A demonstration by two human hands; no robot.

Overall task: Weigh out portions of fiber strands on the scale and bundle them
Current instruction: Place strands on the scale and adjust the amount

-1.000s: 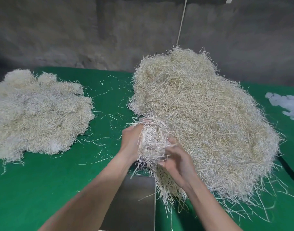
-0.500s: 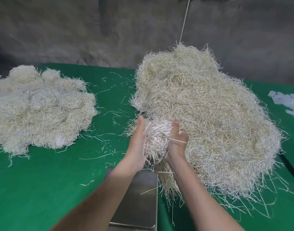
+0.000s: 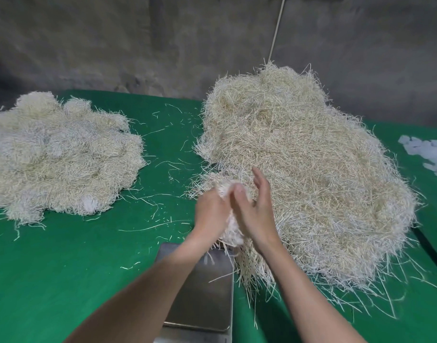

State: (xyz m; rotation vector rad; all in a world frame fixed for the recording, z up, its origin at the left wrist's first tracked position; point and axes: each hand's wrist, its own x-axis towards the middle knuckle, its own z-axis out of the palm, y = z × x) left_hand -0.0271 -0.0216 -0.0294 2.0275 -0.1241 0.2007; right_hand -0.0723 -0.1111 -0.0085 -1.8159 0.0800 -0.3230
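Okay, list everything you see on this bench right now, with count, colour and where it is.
large fiber pile: one, pale straw, right of centre
smaller fiber pile: one, whitish, left side
loose strands: many, pale, scattered between the piles
scale: one, grey metal, near edge, centre
table cover: one, green, under everything
white scraps: several, white, far right edge
cord: one, pale, down the back wall
handful of strands: one, whitish, between the hands
left hand: one, grips the handful
right hand: one, fingers straight, against the handful
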